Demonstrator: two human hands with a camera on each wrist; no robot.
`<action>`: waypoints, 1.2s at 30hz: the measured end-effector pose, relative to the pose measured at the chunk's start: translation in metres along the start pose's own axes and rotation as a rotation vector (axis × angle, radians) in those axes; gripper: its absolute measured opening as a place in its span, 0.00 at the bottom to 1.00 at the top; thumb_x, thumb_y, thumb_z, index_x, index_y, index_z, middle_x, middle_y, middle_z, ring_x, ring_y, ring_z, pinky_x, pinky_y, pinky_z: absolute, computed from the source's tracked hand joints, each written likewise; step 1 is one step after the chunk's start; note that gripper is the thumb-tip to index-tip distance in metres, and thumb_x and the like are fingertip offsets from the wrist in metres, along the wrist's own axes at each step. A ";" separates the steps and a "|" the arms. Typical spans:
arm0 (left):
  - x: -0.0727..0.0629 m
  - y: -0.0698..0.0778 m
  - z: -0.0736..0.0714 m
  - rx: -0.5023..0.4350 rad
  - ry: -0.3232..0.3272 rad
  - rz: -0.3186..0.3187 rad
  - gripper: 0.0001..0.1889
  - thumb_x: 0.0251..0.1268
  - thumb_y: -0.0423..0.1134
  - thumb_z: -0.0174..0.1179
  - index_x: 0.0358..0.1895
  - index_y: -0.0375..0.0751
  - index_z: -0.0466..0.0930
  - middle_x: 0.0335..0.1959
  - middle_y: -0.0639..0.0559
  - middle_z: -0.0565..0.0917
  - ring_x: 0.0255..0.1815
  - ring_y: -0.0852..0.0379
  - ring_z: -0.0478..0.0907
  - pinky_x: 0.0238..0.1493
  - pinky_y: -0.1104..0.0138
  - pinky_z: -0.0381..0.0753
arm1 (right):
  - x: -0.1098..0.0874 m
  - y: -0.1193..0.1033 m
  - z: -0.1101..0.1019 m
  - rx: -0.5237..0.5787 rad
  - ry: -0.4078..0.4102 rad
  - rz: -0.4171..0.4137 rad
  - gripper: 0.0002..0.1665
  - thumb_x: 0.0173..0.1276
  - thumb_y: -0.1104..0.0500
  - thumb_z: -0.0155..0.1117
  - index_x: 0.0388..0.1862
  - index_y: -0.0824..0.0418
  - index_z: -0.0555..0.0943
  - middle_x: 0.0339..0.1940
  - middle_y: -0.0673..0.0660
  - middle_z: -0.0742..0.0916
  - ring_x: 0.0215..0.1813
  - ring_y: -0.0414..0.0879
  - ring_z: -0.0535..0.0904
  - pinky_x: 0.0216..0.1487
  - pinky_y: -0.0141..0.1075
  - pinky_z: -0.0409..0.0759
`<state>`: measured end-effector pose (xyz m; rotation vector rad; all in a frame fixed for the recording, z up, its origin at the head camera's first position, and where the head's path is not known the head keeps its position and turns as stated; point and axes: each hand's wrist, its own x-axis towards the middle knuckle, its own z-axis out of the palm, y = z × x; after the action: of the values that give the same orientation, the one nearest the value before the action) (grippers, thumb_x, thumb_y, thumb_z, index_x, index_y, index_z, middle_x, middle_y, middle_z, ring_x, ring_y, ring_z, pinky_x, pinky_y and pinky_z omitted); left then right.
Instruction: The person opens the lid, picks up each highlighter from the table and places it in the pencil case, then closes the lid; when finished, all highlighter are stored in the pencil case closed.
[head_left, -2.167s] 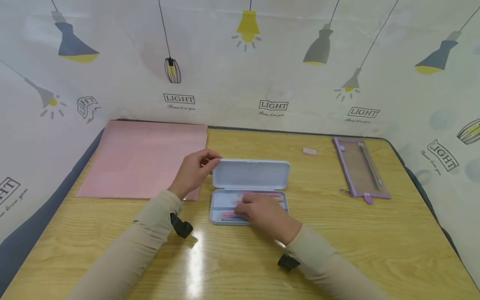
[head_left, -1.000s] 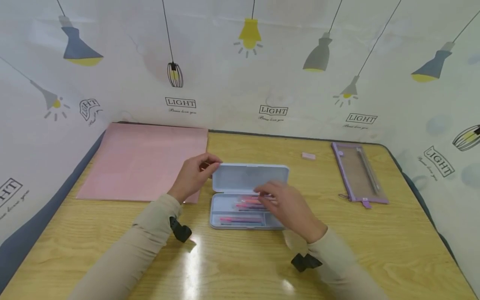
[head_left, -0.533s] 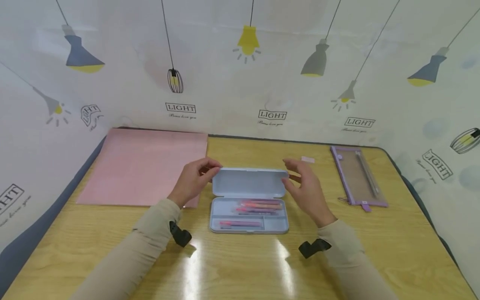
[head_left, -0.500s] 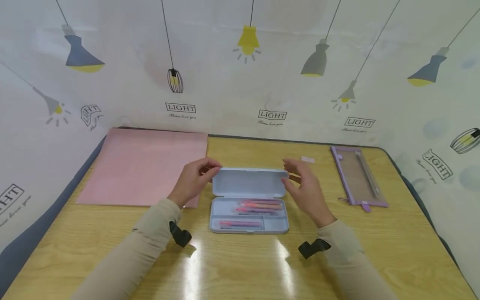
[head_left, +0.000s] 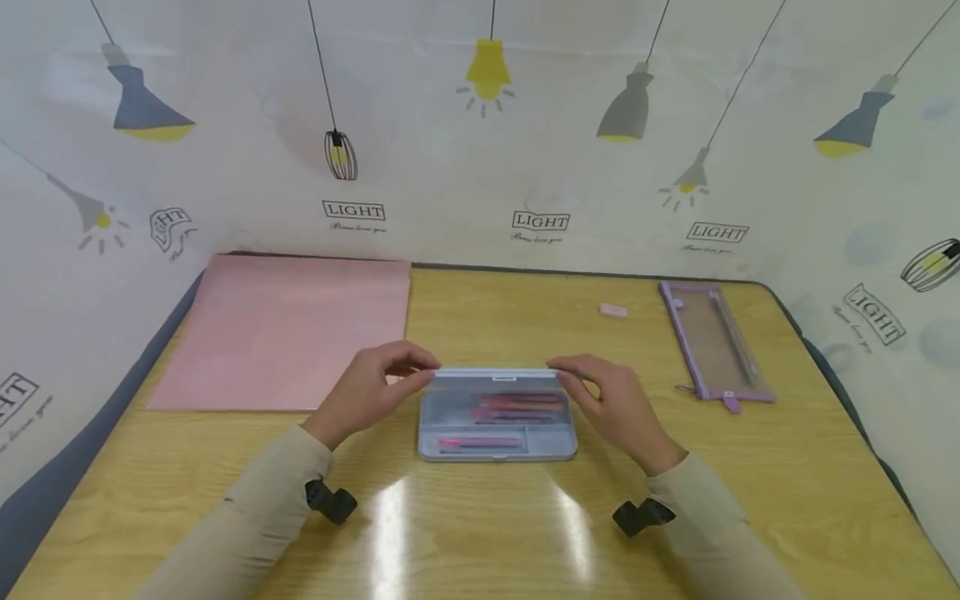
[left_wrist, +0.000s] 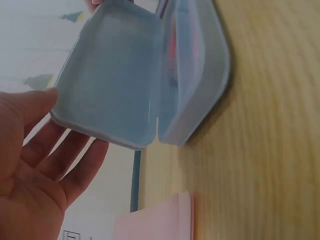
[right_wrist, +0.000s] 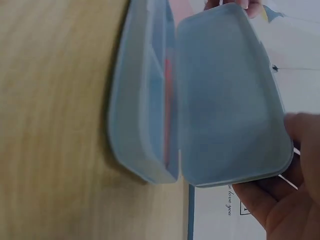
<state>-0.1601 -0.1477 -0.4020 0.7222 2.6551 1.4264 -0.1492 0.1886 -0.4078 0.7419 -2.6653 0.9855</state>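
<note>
A pale blue pencil case (head_left: 551, 444) lies in the middle of the table, its hinged lid (left_wrist: 110, 75) raised and tilted over the base. My left hand (head_left: 371, 387) pinches the lid's left corner between thumb and fingers. At the opposite corner, my right hand (head_left: 618, 404) pinches the lid likewise, as the right wrist view also shows. Inside the base, several pink and purple pens (head_left: 517, 404) lie in the back compartment. One or more pens (head_left: 480, 443) rest in the front left compartment.
A pink sheet or folder (head_left: 292, 333) lies at the back left. A small pink eraser (head_left: 613, 311) sits behind the case to the right. Farther right is a purple-edged mesh zip pouch (head_left: 705, 342) with a grey pen-like stick on it. A printed curtain (head_left: 435, 150) borders the table.
My right hand left the pens and moved up to the lid's right corner. Both hands have since brought the lid forward and down, from leaning back to tilting over the base.
</note>
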 end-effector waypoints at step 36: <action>-0.056 -0.007 0.053 0.718 -0.116 0.411 0.14 0.64 0.40 0.66 0.52 0.53 0.84 0.60 0.54 0.82 0.62 0.51 0.77 0.59 0.55 0.78 | -0.053 -0.018 0.044 -0.360 -0.143 -0.252 0.21 0.59 0.58 0.74 0.53 0.53 0.86 0.59 0.60 0.83 0.62 0.55 0.78 0.63 0.49 0.78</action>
<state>-0.0992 -0.1333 -0.4477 1.4066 3.0199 0.3807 -0.0951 0.1684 -0.4503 1.0589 -2.6679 0.3897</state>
